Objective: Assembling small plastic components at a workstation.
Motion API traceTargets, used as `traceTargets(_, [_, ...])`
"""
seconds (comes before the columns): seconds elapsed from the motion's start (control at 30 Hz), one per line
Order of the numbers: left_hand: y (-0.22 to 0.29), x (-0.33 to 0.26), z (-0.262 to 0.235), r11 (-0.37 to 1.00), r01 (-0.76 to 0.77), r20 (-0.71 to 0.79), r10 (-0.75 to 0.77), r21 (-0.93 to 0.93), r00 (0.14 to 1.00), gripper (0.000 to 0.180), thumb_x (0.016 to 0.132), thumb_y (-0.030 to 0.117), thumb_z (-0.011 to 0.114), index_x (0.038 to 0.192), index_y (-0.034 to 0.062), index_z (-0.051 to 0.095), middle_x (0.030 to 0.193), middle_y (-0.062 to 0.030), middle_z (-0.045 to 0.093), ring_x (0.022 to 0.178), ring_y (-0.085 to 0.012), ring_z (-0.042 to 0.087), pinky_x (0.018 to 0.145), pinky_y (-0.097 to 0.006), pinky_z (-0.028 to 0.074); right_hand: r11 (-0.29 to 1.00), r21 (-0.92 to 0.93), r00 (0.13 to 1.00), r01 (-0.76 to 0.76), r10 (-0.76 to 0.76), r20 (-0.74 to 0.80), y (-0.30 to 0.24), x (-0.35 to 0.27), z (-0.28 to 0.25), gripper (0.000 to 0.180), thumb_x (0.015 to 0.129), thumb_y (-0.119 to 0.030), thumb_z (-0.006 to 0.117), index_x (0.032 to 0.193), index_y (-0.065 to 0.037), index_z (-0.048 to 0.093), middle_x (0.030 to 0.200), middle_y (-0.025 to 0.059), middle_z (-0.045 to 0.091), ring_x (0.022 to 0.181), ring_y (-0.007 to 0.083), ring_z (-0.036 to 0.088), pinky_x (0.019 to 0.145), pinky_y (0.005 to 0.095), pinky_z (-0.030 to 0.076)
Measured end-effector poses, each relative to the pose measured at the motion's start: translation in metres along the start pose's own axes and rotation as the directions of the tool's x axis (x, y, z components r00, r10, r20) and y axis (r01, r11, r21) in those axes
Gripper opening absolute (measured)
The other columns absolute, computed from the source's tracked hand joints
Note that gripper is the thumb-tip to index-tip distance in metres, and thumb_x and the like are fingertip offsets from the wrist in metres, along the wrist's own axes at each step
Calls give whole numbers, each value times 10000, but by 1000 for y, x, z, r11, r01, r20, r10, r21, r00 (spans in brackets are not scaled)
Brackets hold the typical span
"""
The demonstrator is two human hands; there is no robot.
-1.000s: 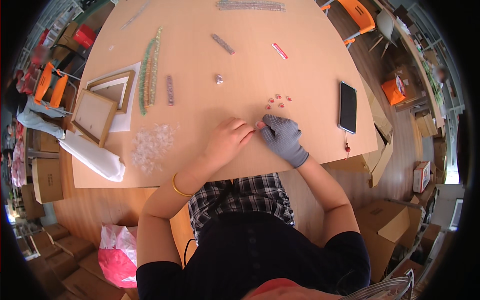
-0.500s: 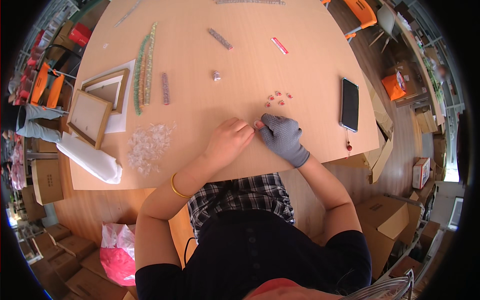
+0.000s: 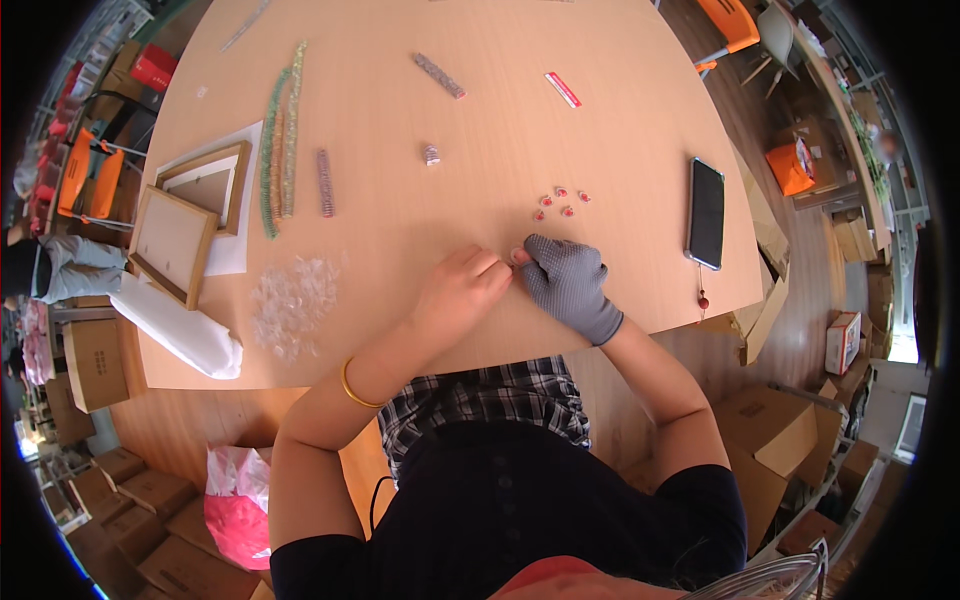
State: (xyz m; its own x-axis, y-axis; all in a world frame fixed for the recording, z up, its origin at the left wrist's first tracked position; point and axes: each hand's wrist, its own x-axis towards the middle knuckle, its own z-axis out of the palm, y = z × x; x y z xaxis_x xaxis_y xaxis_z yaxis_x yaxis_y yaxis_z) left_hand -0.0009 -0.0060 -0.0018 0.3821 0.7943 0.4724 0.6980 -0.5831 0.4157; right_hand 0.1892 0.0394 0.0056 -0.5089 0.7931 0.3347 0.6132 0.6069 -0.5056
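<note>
My bare left hand (image 3: 462,295), below a gold bangle (image 3: 358,385), is closed in a pinch near the table's front edge. Facing it, my right hand (image 3: 567,283) in a grey dotted glove with bare fingertips is closed too. The fingertips of both meet over something tiny and pale that I cannot make out. Just beyond the glove lie several small red-and-white pieces (image 3: 568,211), loosely grouped. A short stack of small striped pieces (image 3: 431,154) sits farther off, ahead of my left hand.
A heap of clear plastic scraps (image 3: 295,305) lies left, near wooden frames (image 3: 172,245) and a white roll (image 3: 180,330). Long green and orange strands (image 3: 282,150), a purple stack (image 3: 325,183), a grey-brown stick (image 3: 440,75) and a red-and-white strip (image 3: 563,90) lie beyond. A phone (image 3: 706,213) rests right.
The view has shifted slightly. Both hands stay pinched together at the same spot, with only small finger movement. At the far left, more of a standing person shows.
</note>
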Motion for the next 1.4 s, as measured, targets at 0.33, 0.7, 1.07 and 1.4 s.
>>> traceTargets(0.33, [-1, 0, 1, 997, 30, -42, -33, -72, 999, 116, 787, 33, 751, 835, 34, 646, 828, -75, 622, 763, -265, 625, 689, -382, 526, 999, 20, 999, 37, -37, 10, -6, 6, -7, 144, 869, -165, 685, 784, -108, 585, 620, 132, 599, 563, 316, 630, 508, 409, 482])
traceTargets(0.7, [1, 0, 1, 996, 52, -24, -54, -73, 998, 115, 789, 35, 755, 844, 36, 655, 843, -71, 638, 773, -265, 634, 691, -379, 531, 1000, 9, 1000, 13, -13, -15, 2, 0, 1, 97, 847, -150, 691, 829, -124, 599, 612, 118, 600, 539, 304, 623, 503, 401, 482])
traceTargets(1.07, [1, 1, -3, 995, 56, -8, -57, -79, 998, 115, 790, 32, 750, 848, 36, 651, 847, -79, 643, 782, -272, 639, 698, -387, 534, 998, 55, 999, 8, -6, -44, 2, 2, 2, 121, 857, -156, 693, 810, -114, 590, 639, 120, 619, 552, 304, 629, 502, 395, 483])
traceTargets(1.4, [1, -1, 2, 995, 56, -14, -57, -82, 998, 116, 797, 32, 751, 853, 34, 650, 846, -80, 643, 779, -272, 638, 692, -381, 533, 999, 19, 999, -33, 33, -16, -1, 2, 0, 139, 864, -151, 690, 784, -101, 588, 611, 127, 602, 543, 308, 627, 498, 396, 475])
